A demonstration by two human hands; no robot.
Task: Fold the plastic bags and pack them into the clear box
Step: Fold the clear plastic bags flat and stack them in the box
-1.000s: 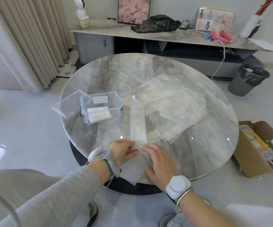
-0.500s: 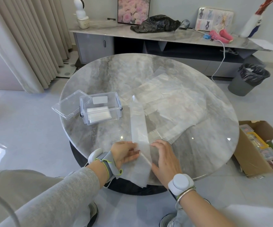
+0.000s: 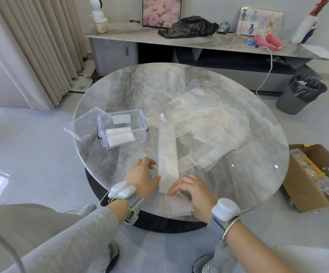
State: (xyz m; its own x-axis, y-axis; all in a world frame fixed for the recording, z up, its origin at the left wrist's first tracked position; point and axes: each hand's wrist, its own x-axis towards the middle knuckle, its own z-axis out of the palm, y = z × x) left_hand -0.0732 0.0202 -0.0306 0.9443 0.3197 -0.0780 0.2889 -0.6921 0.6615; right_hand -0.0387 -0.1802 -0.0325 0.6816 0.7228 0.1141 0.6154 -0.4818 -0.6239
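The long fold of the plastic bag [image 3: 167,154] had come down between left grip [image 3: 143,179] and right grip [image 3: 194,192], both spread and pressing it, so crosswise folding seemed next.

Two hands were in view, the left hand [image 3: 143,178] and the right hand [image 3: 194,192]. There was one round table [image 3: 140,85], one clear box [image 3: 140,134], one lid [image 3: 81,125] and one long folded bag [image 3: 167,150]. The loose bags [image 3: 209,123] overlapped too much to count. There was also one bin [image 3: 299,95] and one cardboard box [image 3: 289,180].
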